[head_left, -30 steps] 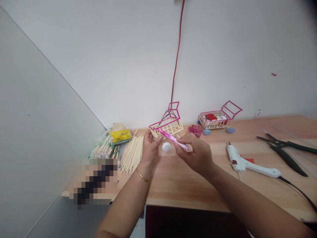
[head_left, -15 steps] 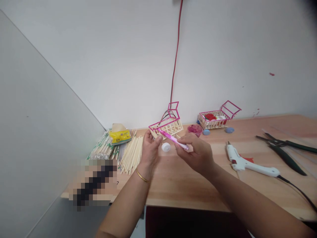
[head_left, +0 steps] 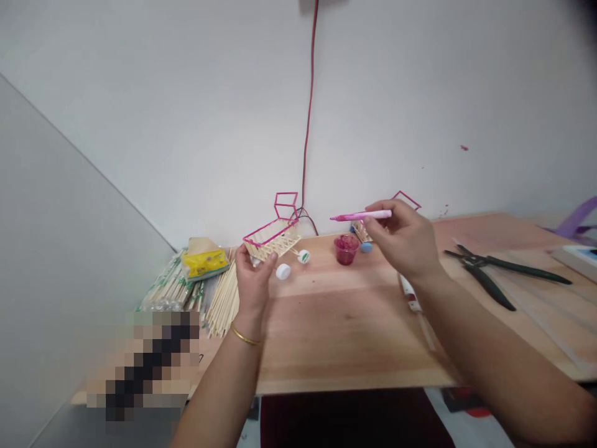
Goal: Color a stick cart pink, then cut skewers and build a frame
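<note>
Hiding part of a magenta-handled pale-stick basket [head_left: 362,232], the right hand [head_left: 407,239] pinches a pink-and-white pen [head_left: 357,216] at twelve o'clock of a clear magenta-stained cup [head_left: 346,254], now away from the magenta-rimmed wooden-stick cart [head_left: 280,242] the left hand [head_left: 254,281] grips at the cup's nine o'clock.

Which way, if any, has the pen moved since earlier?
Yes; against the plastic cup, the pen has gone rightward and up in view, now appearing above it.
</note>
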Tool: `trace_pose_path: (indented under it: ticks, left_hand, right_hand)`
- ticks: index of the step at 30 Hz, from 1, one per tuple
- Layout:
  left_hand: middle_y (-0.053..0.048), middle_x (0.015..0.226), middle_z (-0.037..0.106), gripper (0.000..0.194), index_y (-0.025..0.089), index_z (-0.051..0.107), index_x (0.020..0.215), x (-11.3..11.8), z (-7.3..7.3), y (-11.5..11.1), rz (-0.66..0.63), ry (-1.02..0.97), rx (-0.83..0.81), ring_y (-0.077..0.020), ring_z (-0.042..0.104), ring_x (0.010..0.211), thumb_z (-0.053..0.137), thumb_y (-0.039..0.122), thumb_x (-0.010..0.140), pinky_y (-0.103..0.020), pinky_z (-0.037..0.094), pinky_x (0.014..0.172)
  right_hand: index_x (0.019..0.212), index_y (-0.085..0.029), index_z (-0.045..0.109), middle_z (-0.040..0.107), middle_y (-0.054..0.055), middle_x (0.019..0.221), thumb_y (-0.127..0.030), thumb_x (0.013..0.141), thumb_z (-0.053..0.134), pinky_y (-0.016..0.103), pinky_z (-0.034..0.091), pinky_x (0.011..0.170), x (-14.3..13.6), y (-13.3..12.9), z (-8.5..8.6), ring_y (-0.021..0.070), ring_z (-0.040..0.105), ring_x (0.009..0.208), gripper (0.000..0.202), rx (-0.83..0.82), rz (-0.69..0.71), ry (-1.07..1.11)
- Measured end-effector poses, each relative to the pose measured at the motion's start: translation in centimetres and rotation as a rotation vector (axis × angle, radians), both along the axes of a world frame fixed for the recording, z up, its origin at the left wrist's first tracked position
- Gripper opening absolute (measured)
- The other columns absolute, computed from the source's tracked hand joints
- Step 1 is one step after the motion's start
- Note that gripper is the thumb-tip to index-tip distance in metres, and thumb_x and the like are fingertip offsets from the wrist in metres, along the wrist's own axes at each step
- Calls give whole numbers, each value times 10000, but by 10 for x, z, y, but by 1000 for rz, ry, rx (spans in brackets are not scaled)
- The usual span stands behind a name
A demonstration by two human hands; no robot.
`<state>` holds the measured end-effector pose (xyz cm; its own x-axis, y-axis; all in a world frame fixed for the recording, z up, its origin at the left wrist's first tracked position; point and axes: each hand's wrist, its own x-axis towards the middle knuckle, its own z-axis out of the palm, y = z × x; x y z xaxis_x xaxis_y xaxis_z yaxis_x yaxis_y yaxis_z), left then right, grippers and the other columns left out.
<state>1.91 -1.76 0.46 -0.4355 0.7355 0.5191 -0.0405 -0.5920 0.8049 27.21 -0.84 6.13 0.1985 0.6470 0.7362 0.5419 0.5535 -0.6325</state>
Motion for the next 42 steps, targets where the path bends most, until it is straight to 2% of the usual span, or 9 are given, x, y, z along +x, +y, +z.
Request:
trace_pose_path:
  ticks: [4,10,13,16,23,31,37,39,42]
  left_hand:
    - [-45,1130,542,520,225,518,1080,2,1,-2,-2,30,16,-201,538,1106,793,270,641,-336,451,953]
    - [-80,1208,511,609,225,497,1149,7,-2,-5,-12,82,-24,-243,517,1171,802,276,624,-389,459,974]
    - [-79,1209,513,605,225,498,1143,7,-4,-4,-7,106,-32,-242,525,1163,801,276,622,-383,467,967]
    - [-76,1222,508,601,229,498,1138,7,-5,-3,1,128,-25,-234,529,1156,802,264,621,-365,471,961]
    - [-89,1263,487,630,219,492,1170,9,-8,-3,23,188,-35,-251,497,1205,800,277,623,-376,462,979]
    - [-100,1259,497,656,203,467,1204,9,-11,-3,40,261,-59,-246,515,1185,787,308,641,-383,468,975]
    - [-95,1234,509,639,200,467,1198,11,-9,-4,28,241,-47,-237,528,1166,782,298,651,-375,469,971]
    - [-96,1220,521,629,195,464,1202,11,-9,-5,20,239,-51,-233,542,1147,771,308,664,-379,463,976]
    - [-106,1215,525,623,184,467,1200,12,-9,-7,35,245,-84,-240,540,1147,762,331,671,-384,461,970]
  right_hand:
    - [876,-203,676,643,-4,646,-298,776,611,247,404,530,24,23,2,134,566,564,153,-185,-28,-195]
    - [774,-175,637,656,39,683,-293,819,530,249,353,555,28,57,-34,156,580,623,165,-327,1,-611]
    - [778,-168,637,666,65,754,-252,807,523,250,353,580,24,67,-48,164,588,672,145,-361,-19,-671]
    - [751,-161,638,663,87,790,-235,794,527,263,355,607,24,71,-53,183,588,718,141,-360,-31,-676]
    - [816,-171,652,645,61,781,-286,821,529,267,386,646,33,69,-52,178,577,733,169,-203,-21,-529]
    - [846,-175,649,667,69,787,-294,840,523,274,398,627,32,64,-57,184,591,707,174,-91,20,-483]
    - [813,-185,646,657,39,699,-310,840,539,270,382,568,34,58,-55,172,583,631,167,-104,49,-493]
    - [835,-193,649,650,26,676,-321,828,571,270,383,550,36,56,-54,164,578,596,150,-93,20,-401]
    - [853,-208,636,671,42,745,-351,796,638,269,426,563,40,56,-49,163,611,638,153,-34,-9,-28]
